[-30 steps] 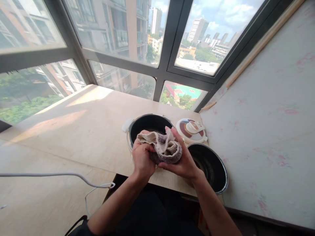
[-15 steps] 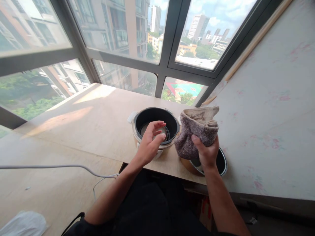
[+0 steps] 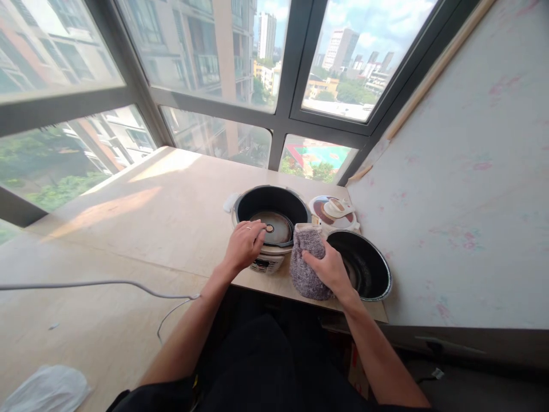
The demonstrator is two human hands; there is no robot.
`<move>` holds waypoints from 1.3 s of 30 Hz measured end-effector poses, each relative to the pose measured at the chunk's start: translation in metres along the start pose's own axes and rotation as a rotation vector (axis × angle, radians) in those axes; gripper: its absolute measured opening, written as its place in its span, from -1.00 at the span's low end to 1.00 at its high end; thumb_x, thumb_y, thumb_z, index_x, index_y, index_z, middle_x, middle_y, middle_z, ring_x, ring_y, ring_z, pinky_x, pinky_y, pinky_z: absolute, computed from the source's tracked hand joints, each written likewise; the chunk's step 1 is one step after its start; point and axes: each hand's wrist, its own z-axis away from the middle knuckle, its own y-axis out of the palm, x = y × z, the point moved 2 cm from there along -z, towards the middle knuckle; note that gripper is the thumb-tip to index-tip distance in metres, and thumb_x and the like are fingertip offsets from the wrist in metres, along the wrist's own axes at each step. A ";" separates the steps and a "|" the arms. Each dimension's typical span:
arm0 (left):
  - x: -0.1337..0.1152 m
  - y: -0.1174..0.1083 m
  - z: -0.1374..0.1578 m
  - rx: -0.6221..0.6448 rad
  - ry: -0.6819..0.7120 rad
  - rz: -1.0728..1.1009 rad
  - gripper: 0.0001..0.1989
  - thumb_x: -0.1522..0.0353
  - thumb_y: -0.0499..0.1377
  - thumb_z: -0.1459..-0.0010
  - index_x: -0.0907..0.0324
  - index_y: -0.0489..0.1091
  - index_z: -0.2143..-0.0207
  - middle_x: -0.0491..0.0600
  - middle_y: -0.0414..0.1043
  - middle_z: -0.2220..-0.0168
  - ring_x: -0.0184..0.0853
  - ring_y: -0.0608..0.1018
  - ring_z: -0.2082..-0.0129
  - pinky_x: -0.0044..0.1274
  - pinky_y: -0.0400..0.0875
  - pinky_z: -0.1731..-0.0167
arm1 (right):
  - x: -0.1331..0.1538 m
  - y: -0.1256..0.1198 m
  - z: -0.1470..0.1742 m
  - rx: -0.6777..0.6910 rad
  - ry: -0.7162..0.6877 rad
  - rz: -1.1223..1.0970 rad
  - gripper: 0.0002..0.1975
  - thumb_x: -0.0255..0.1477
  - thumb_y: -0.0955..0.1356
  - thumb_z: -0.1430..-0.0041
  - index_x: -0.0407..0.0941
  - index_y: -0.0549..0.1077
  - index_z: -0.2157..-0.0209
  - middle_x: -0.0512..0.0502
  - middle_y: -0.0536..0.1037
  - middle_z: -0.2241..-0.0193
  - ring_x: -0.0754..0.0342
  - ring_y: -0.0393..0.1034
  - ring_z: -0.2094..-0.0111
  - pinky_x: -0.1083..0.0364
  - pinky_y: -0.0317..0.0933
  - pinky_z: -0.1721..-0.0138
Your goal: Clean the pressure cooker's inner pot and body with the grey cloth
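Our left hand (image 3: 243,246) rests on the near rim of the rice cooker (image 3: 271,226), fingers curled together over the edge, steadying it. Our right hand (image 3: 329,269) lies flat on the folded grey towel (image 3: 306,264), fingers pressed together on top of it; the towel sits on the wooden counter (image 3: 150,223) between the cooker and the dark inner pot (image 3: 361,264) to its right. The cooker lid (image 3: 333,210) lies farther back, just behind the pot. We judge the inner pot the main risk: it sits close to the counter's near edge, and a nudge from our right wrist could tip it off. The white cord (image 3: 98,284) trailing left could also snag.
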 end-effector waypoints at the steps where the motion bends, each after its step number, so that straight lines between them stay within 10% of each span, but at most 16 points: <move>1: 0.000 -0.003 0.000 0.003 -0.008 0.041 -0.62 0.24 -0.05 -0.34 0.18 0.48 0.03 0.11 0.54 0.00 -0.16 0.52 -0.07 -0.27 0.20 -0.18 | 0.004 0.000 0.002 0.050 -0.003 0.008 -0.63 -0.23 0.38 -0.08 -0.14 0.53 0.12 -0.14 0.62 0.30 -0.08 0.51 0.27 0.03 0.33 0.18; 17: 0.004 -0.025 0.002 0.020 -0.132 0.613 -0.54 0.16 -0.10 -0.40 0.24 0.49 0.06 0.08 0.57 0.08 -0.21 0.53 -0.02 -0.34 0.27 -0.14 | 0.039 -0.007 0.008 0.282 -0.136 0.458 -0.60 -0.24 0.41 -0.06 -0.06 0.50 0.05 -0.12 0.61 0.32 -0.09 0.49 0.32 0.10 0.08 0.38; 28: 0.011 -0.020 0.005 0.000 -0.095 0.544 -0.55 0.15 -0.11 -0.42 0.15 0.51 0.07 0.02 0.58 0.10 -0.23 0.52 0.00 -0.34 0.29 -0.09 | 0.040 -0.022 0.003 0.460 -0.253 0.409 -0.45 -0.37 0.39 -0.05 0.03 0.44 -0.14 -0.04 0.57 -0.01 -0.08 0.47 0.01 0.10 0.20 0.09; 39: 0.011 -0.022 0.004 0.007 -0.106 0.568 -0.52 0.13 -0.12 -0.42 0.17 0.52 0.08 0.04 0.58 0.12 -0.22 0.53 0.01 -0.33 0.28 -0.10 | 0.056 0.006 0.017 0.452 -0.375 0.711 -0.44 -0.20 0.36 -0.14 -0.13 0.39 -0.14 -0.17 0.60 0.14 -0.15 0.52 0.16 0.04 0.22 0.29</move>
